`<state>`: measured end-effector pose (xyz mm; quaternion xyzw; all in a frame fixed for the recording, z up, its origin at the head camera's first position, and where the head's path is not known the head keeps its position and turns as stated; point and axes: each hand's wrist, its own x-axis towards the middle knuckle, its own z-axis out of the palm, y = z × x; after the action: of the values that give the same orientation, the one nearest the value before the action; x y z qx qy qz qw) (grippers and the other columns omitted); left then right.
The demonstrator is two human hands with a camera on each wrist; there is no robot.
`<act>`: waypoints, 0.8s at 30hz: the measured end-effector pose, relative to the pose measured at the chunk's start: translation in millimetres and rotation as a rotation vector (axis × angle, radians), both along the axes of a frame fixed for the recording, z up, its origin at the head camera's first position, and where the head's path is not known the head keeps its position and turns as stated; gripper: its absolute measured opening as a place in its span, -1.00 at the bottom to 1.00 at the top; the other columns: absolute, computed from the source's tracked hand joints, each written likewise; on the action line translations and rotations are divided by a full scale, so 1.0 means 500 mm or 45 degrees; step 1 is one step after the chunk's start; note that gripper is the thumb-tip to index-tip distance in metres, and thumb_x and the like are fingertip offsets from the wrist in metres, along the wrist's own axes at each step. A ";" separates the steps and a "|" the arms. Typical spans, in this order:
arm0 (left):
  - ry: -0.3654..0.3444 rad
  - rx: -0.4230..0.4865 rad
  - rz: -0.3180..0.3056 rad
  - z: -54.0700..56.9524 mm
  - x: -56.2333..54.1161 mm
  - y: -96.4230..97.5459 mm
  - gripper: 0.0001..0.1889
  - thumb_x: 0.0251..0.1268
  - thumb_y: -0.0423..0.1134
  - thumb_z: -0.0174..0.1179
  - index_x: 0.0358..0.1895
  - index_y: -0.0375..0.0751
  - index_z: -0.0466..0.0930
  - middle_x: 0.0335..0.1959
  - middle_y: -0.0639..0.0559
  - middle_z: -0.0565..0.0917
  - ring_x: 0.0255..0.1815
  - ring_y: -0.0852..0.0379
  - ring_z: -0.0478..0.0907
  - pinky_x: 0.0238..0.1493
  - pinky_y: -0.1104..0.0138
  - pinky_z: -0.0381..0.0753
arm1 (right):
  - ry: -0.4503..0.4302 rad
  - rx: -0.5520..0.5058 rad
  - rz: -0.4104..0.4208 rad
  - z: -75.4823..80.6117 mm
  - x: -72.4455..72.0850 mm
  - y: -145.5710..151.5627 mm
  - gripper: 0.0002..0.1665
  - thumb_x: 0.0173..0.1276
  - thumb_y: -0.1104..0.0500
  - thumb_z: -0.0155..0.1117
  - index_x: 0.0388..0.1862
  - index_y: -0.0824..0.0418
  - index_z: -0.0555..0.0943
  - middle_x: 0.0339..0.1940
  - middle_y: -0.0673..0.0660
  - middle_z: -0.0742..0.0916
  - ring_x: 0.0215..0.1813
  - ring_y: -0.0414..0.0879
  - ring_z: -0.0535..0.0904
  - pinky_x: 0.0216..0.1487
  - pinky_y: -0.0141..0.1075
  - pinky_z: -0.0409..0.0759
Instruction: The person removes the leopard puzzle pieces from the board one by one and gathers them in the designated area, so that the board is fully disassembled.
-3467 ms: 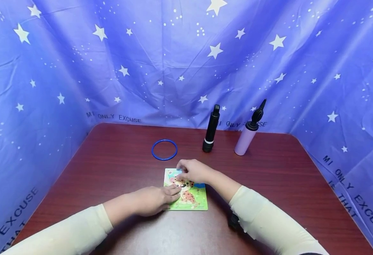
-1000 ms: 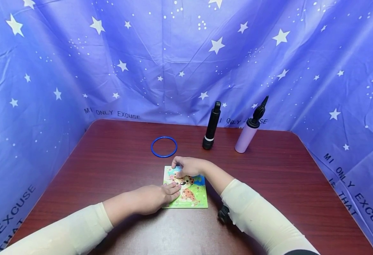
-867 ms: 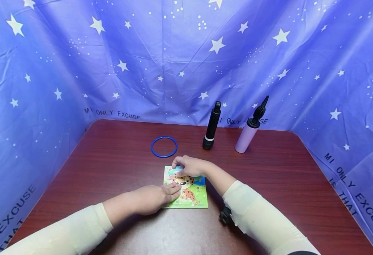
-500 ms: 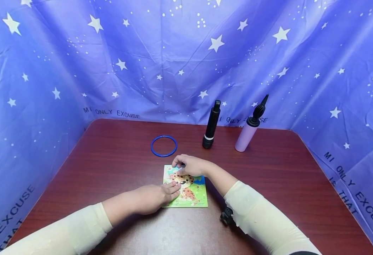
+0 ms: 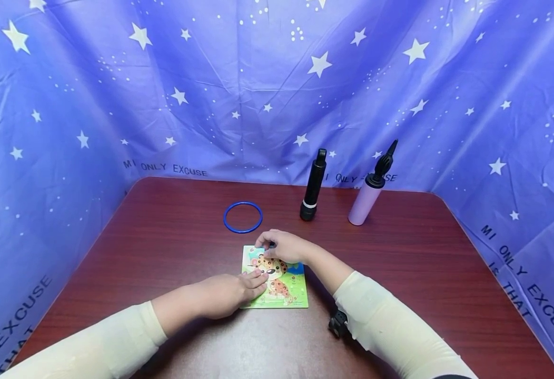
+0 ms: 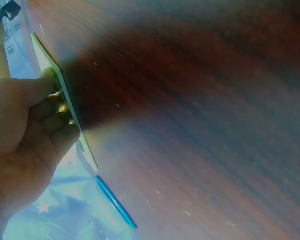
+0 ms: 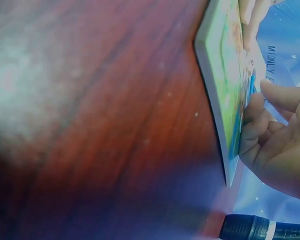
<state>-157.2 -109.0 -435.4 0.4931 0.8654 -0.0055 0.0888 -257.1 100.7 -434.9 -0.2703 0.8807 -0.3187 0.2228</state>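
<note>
- The picture board [image 5: 296, 292], showing a spotted cub, lies flat on the table [image 5: 182, 221], near the middle.
- Main change: the right hand [image 5: 287, 247] now sits slightly farther left along the board's far edge than in the earliest view; over the last second it has barely shifted.
- Its fingers are bent, thumb and forefinger close together above the far edge. A blue strip shows by their tips in the right wrist view, but I cannot tell whether they pinch it or it lies beyond them.
- The left hand [image 5: 221, 296] has not moved: fingers nearly straight, side by side, resting on the board's left part. That seems to keep the board steady, so the work looks confined to the far edge.
- Farther out, the blue ring [image 5: 242, 232], just beyond the board, has stayed put.
- So have the black tube [image 5: 313, 184] and purple pump [image 5: 365, 204], far right.
</note>
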 end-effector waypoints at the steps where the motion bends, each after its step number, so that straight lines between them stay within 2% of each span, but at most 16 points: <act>1: -0.004 0.001 0.002 0.000 0.000 0.000 -0.41 0.32 -0.46 0.04 0.45 -0.15 0.33 0.52 -0.04 0.27 0.53 0.02 0.19 0.42 0.20 0.35 | 0.011 -0.010 -0.003 -0.002 0.000 0.000 -0.78 0.41 0.25 0.20 -0.01 0.06 0.61 -0.12 0.04 0.58 -0.09 -0.13 0.48 0.01 -0.22 0.48; 4: -0.016 -0.002 0.010 0.001 0.000 0.000 -0.40 0.32 -0.45 0.06 0.45 -0.15 0.33 0.52 -0.03 0.26 0.53 0.02 0.19 0.41 0.20 0.36 | 0.026 -0.027 -0.011 -0.003 0.002 -0.001 -0.77 0.40 0.28 0.18 -0.02 0.06 0.61 -0.16 0.03 0.59 -0.13 -0.13 0.48 -0.02 -0.24 0.48; 9: -0.017 -0.006 0.012 0.000 -0.002 -0.001 -0.39 0.30 -0.47 0.06 0.45 -0.13 0.32 0.52 -0.02 0.26 0.53 0.03 0.19 0.41 0.20 0.37 | -0.003 -0.033 -0.023 -0.004 0.002 -0.005 -0.80 0.43 0.21 0.21 -0.02 0.00 0.59 -0.18 -0.03 0.65 -0.18 -0.15 0.54 -0.06 -0.24 0.51; 13: -0.026 -0.009 0.012 0.003 -0.004 0.000 -0.40 0.33 -0.46 0.04 0.45 -0.13 0.32 0.52 -0.02 0.25 0.53 0.03 0.18 0.40 0.20 0.37 | -0.014 -0.051 -0.058 -0.007 0.003 -0.006 -0.90 0.44 0.16 0.21 -0.11 -0.02 0.54 -0.32 -0.04 0.66 -0.32 -0.17 0.54 -0.22 -0.27 0.53; 16: -0.044 0.007 0.004 0.006 -0.006 0.000 -0.44 0.38 -0.43 0.04 0.45 -0.14 0.33 0.52 -0.03 0.26 0.53 0.02 0.20 0.40 0.20 0.38 | -0.011 -0.058 -0.085 -0.011 0.003 -0.007 -0.93 0.44 0.15 0.20 -0.19 -0.03 0.51 -0.45 -0.03 0.59 -0.46 -0.16 0.47 -0.38 -0.30 0.48; 18: -0.050 0.025 -0.005 0.007 -0.009 -0.001 -0.45 0.38 -0.41 0.06 0.44 -0.14 0.35 0.51 -0.04 0.27 0.51 0.02 0.22 0.38 0.20 0.40 | -0.016 -0.070 -0.096 -0.013 0.003 -0.007 -0.93 0.44 0.16 0.21 -0.20 -0.02 0.50 -0.48 -0.03 0.58 -0.49 -0.17 0.45 -0.42 -0.32 0.46; 21: -0.052 0.047 -0.020 0.006 -0.010 -0.001 -0.47 0.39 -0.38 0.08 0.42 -0.16 0.37 0.50 -0.05 0.29 0.50 0.00 0.25 0.36 0.19 0.42 | -0.071 -0.169 -0.107 -0.012 0.002 -0.002 -0.94 0.44 0.22 0.19 -0.19 0.06 0.52 -0.47 0.02 0.59 -0.49 -0.14 0.45 -0.45 -0.34 0.46; 24: -0.051 0.049 -0.021 0.007 -0.009 -0.001 -0.48 0.40 -0.35 0.08 0.42 -0.17 0.37 0.50 -0.06 0.30 0.49 0.00 0.26 0.35 0.18 0.44 | -0.193 -0.319 -0.127 -0.007 0.000 0.010 -0.94 0.45 0.28 0.15 -0.14 0.18 0.51 -0.44 0.10 0.60 -0.49 -0.08 0.48 -0.47 -0.33 0.48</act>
<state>-161.7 -109.6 -431.8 0.5020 0.8593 0.0202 0.0965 -257.0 105.9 -438.2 -0.2272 0.8271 -0.4561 0.2372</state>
